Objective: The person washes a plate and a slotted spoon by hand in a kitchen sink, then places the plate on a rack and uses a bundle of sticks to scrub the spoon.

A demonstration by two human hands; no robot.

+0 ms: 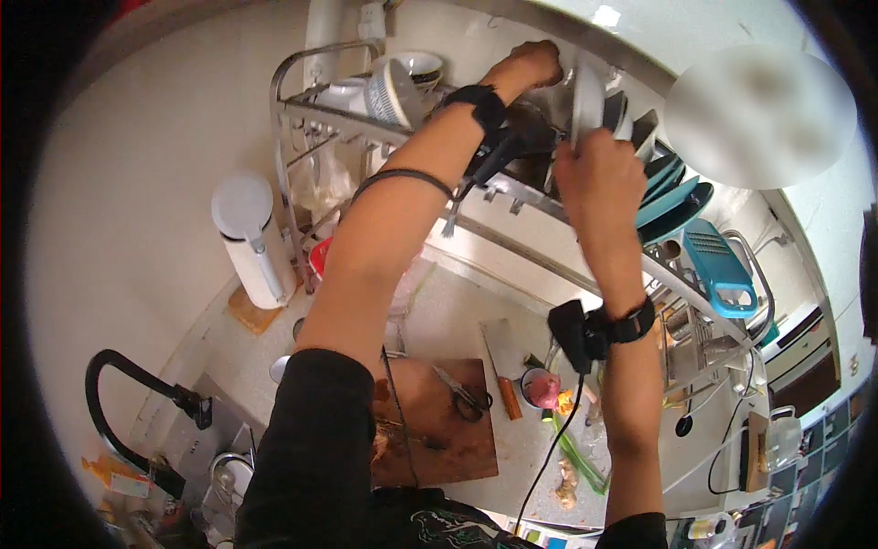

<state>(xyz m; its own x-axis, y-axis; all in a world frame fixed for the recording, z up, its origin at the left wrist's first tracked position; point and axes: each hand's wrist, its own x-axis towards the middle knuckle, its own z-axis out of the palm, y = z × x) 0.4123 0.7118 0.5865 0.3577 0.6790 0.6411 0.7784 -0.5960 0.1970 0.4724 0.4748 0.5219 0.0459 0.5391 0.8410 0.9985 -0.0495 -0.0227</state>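
Note:
Both arms reach up to a metal dish rack (535,199) above the counter. At its far side, my left hand (534,65) has its fingers curled; whether they hold anything is hidden. My right hand (603,182) grips the near edge of a white plate (588,99), which stands on edge among the dishes. Right of that plate, darker plates (645,130) and teal plates (669,202) lean in a row. A dark pan or pot (538,113), partly hidden, sits between my forearms. Bowls (394,92) lie tilted at the rack's left end.
Below are a wooden cutting board (473,432) with scissors (463,398), a cleaver (504,370), a small bowl (538,388), scallion (579,460) and ginger (566,484). A white jug (250,240) and black faucet (130,384) stand left. A teal grater (720,267) hangs right.

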